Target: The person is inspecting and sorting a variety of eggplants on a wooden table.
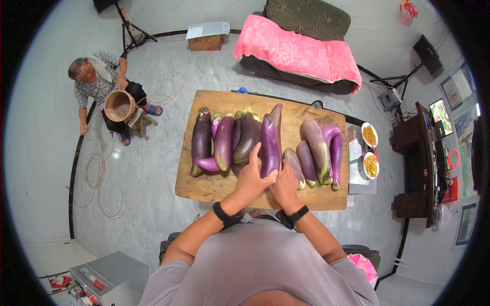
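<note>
Head view: the left hand (pixel 250 176) is curled round the lower end of a long, glossy violet eggplant (pixel 269 143), thumb toward its tip; the right hand (pixel 285 183) is bent close by that end, though whether it grips cannot be told. The eggplant points away from both hands, beside a slender, paler purple eggplant (pixel 277 118). It should feel moderately heavy, firm but slightly yielding, smooth enough to slip and easily bruised; a hold round the middle, with a palm beneath, would probably balance it best. Left of the left hand stands a close row of plump dark-purple eggplants (pixel 201 143); right of the right hand, a curved mauve-and-violet cluster (pixel 317 145). Narrow bare wood shows ahead of the right hand. The brown wooden tabletop (pixel 194 189) ends near the wrists.
</note>
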Motion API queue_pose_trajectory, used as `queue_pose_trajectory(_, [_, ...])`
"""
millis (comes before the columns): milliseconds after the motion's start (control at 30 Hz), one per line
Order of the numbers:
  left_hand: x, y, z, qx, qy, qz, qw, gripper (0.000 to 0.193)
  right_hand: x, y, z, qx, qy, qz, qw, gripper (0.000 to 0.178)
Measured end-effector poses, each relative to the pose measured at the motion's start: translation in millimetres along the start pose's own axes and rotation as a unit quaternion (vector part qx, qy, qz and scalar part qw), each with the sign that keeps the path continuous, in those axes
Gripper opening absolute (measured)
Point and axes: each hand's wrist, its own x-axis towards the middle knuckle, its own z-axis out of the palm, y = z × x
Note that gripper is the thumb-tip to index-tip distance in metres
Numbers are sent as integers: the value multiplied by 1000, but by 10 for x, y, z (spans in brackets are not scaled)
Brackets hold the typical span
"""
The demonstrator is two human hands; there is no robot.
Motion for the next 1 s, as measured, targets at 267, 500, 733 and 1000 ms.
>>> queue_pose_trajectory(267, [-11, -80, 48, 86, 71, 14, 994, 86, 189, 78, 102, -31, 65, -19, 997, 84])
queue_pose_trajectory(500, [73, -54, 136, 209, 86, 39, 973, 83, 277, 469, -207, 603, 56, 173, 777, 73])
queue_pose_trajectory(733, [278, -93, 313, 275, 53, 21, 960, 76, 114, 452, -788, 698, 82, 73, 707, 66])
queue_pose_trajectory(1000, [534, -91, 501, 360, -26, -13, 932, 69, 5, 428, -1221, 779, -12, 64, 624, 53])
